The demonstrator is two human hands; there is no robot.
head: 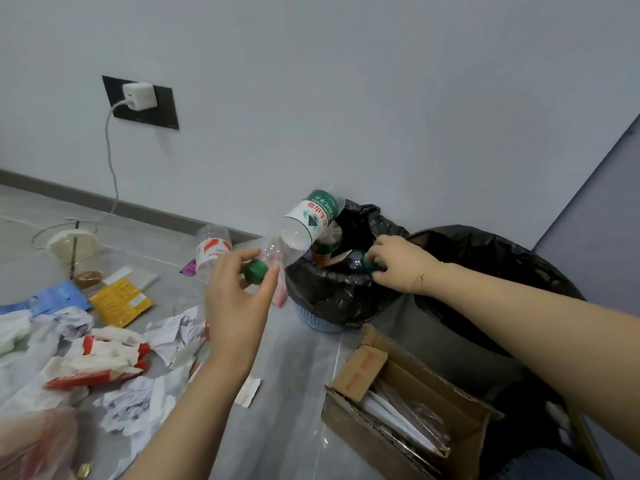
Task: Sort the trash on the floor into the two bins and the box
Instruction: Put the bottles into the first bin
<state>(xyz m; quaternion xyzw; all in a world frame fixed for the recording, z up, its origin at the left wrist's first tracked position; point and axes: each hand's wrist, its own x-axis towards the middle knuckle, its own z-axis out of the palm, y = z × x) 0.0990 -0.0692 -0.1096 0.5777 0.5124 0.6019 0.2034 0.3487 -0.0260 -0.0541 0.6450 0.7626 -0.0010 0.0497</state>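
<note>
My left hand [239, 299] grips the green cap end of a clear plastic bottle [304, 223] with a white and green label; its base tilts up over the small blue bin [318, 320] lined with a black bag. My right hand [398, 265] reaches inside that bin, fingers closed on another green-capped bottle [363, 263] among several bottles there. A larger black-bagged bin [491, 258] stands to the right. An open cardboard box [415, 403] holding papers sits in front. Another clear bottle [213, 251] with an orange label lies behind my left hand.
Crumpled paper [176, 330], red and white wrappers [100, 362], a yellow packet [119, 303], a blue packet [59, 297] and plastic bags litter the floor at left. A white charger [138, 95] is plugged into the wall socket, its cable trailing down to the floor.
</note>
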